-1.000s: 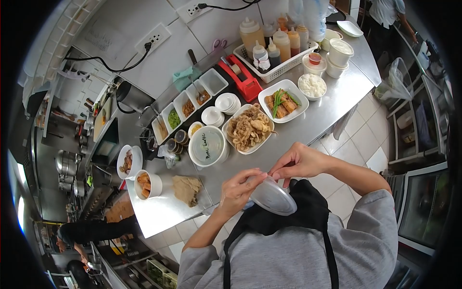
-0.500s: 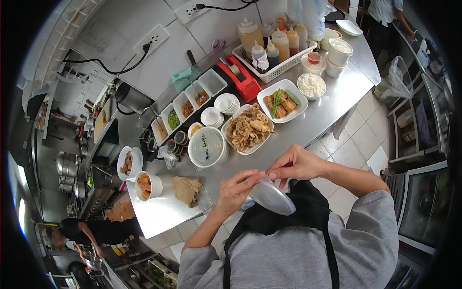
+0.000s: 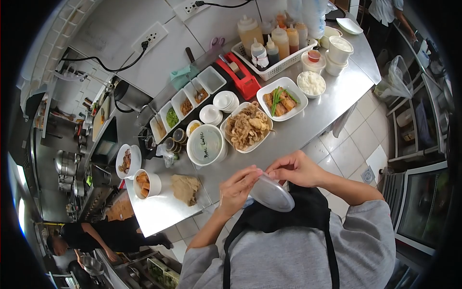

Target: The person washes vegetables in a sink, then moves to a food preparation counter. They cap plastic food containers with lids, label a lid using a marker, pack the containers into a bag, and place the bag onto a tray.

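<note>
Pale tiled floor [image 3: 344, 140], steel worktable [image 3: 342, 90], whitish wall [image 3: 216, 24] with outlets [image 3: 150, 37], glass-fronted fridge [image 3: 423, 207].

Co-worker [image 3: 103, 235] at lower left now more fully in view.

Single head-worn view, wide fisheye, black corners. Faces forward, steeply down: grey shirt [image 3: 284, 255] close, left hand [image 3: 237, 188] and right hand [image 3: 301, 168] near, steel counter [image 3: 154, 209] beyond.

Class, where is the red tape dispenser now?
In the head view's upper middle, the tape dispenser sits right of the condiment containers, just left of the white basket.
</note>
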`<move>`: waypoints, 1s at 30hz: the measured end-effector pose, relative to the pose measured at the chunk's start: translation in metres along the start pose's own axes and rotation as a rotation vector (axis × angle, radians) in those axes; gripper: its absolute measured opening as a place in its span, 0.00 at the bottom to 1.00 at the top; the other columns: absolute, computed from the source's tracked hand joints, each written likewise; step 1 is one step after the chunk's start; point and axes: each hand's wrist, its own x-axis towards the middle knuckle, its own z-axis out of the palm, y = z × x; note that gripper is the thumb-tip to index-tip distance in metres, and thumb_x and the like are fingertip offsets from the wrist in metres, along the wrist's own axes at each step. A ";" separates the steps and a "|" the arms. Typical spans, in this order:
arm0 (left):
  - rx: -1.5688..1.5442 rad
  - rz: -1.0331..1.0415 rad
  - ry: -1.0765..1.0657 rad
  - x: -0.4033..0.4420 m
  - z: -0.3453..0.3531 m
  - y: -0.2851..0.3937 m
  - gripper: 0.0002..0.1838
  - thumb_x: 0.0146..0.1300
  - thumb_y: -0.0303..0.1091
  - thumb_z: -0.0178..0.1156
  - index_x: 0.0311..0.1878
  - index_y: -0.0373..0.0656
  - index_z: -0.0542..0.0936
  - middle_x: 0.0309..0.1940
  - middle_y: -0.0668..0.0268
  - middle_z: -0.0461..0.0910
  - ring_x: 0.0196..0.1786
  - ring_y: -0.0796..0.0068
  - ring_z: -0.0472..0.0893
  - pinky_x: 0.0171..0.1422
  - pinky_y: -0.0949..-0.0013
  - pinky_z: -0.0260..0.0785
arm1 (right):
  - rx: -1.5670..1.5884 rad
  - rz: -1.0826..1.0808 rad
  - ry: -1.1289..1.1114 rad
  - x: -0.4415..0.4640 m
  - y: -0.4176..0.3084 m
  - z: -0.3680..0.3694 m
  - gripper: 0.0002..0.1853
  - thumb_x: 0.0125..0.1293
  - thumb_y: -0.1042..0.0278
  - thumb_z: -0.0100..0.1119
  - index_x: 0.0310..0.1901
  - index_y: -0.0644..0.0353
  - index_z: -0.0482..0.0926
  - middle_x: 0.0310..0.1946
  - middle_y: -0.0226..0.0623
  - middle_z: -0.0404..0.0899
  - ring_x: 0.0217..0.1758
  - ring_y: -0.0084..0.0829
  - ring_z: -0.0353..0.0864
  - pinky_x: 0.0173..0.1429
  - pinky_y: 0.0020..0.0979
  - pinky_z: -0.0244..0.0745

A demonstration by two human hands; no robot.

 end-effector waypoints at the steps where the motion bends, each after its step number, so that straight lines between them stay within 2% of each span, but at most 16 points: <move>1: -0.005 0.009 -0.001 0.001 0.000 0.000 0.13 0.53 0.18 0.60 0.43 0.39 0.80 0.38 0.57 0.79 0.43 0.64 0.80 0.47 0.71 0.72 | 0.006 0.011 0.005 -0.001 -0.001 0.000 0.12 0.62 0.66 0.55 0.39 0.66 0.80 0.30 0.34 0.80 0.31 0.20 0.77 0.33 0.24 0.78; 9: -0.006 0.042 -0.030 0.001 0.000 0.002 0.14 0.52 0.18 0.60 0.43 0.40 0.81 0.39 0.57 0.79 0.44 0.63 0.80 0.47 0.71 0.73 | -0.007 0.055 0.026 -0.001 -0.003 -0.001 0.15 0.62 0.60 0.56 0.35 0.66 0.81 0.25 0.32 0.79 0.29 0.19 0.76 0.29 0.23 0.77; 15: 0.082 0.090 -0.041 0.001 0.000 0.002 0.13 0.51 0.18 0.61 0.41 0.40 0.81 0.39 0.57 0.79 0.43 0.63 0.80 0.46 0.71 0.74 | -0.031 0.079 0.022 -0.001 -0.006 -0.002 0.14 0.62 0.60 0.57 0.33 0.66 0.82 0.23 0.32 0.78 0.26 0.18 0.75 0.27 0.22 0.77; 18: 0.106 0.082 -0.060 0.003 -0.001 0.006 0.11 0.51 0.20 0.61 0.40 0.40 0.81 0.39 0.57 0.80 0.43 0.65 0.80 0.45 0.72 0.74 | 0.016 0.090 0.031 -0.001 -0.007 -0.002 0.13 0.61 0.64 0.56 0.31 0.66 0.81 0.23 0.31 0.78 0.25 0.17 0.75 0.26 0.21 0.76; 21: 0.104 0.027 -0.113 0.006 -0.003 0.011 0.10 0.52 0.24 0.62 0.39 0.42 0.81 0.38 0.61 0.80 0.43 0.67 0.80 0.44 0.72 0.73 | -0.088 0.074 0.081 0.000 -0.006 -0.003 0.10 0.59 0.67 0.56 0.29 0.67 0.80 0.22 0.32 0.78 0.24 0.17 0.75 0.24 0.22 0.74; 24: 0.065 -0.058 -0.182 0.012 -0.003 0.012 0.08 0.53 0.31 0.62 0.37 0.44 0.80 0.37 0.66 0.80 0.38 0.68 0.80 0.40 0.70 0.73 | -0.476 -0.076 0.074 -0.005 -0.006 0.001 0.09 0.56 0.68 0.58 0.28 0.67 0.79 0.21 0.35 0.78 0.22 0.17 0.75 0.23 0.23 0.71; 26: 0.040 -0.131 -0.229 0.011 -0.004 0.010 0.07 0.53 0.33 0.62 0.35 0.43 0.79 0.34 0.67 0.80 0.35 0.67 0.80 0.38 0.70 0.72 | -0.536 -0.123 0.092 -0.005 -0.003 0.008 0.07 0.54 0.69 0.59 0.29 0.66 0.78 0.21 0.41 0.78 0.22 0.26 0.77 0.27 0.28 0.71; 27: 0.080 -0.189 -0.317 0.012 -0.007 0.015 0.06 0.55 0.33 0.60 0.34 0.42 0.76 0.37 0.65 0.77 0.39 0.65 0.78 0.42 0.67 0.71 | -0.557 -0.189 0.104 -0.004 0.000 0.010 0.07 0.54 0.70 0.59 0.29 0.65 0.78 0.22 0.43 0.78 0.23 0.30 0.78 0.29 0.30 0.71; 28: 0.191 -0.091 -0.303 0.012 -0.006 0.014 0.06 0.56 0.33 0.59 0.34 0.42 0.76 0.39 0.65 0.76 0.42 0.66 0.77 0.45 0.66 0.69 | -0.569 -0.158 0.090 -0.002 0.001 0.011 0.06 0.54 0.71 0.58 0.30 0.65 0.76 0.24 0.45 0.77 0.25 0.35 0.78 0.32 0.31 0.71; 30: 0.415 0.093 -0.279 0.012 -0.003 0.009 0.06 0.57 0.33 0.57 0.34 0.41 0.74 0.42 0.64 0.73 0.48 0.67 0.75 0.51 0.65 0.66 | -0.686 -0.226 0.084 0.005 0.007 0.011 0.07 0.53 0.71 0.57 0.31 0.65 0.74 0.24 0.45 0.77 0.26 0.36 0.78 0.32 0.32 0.71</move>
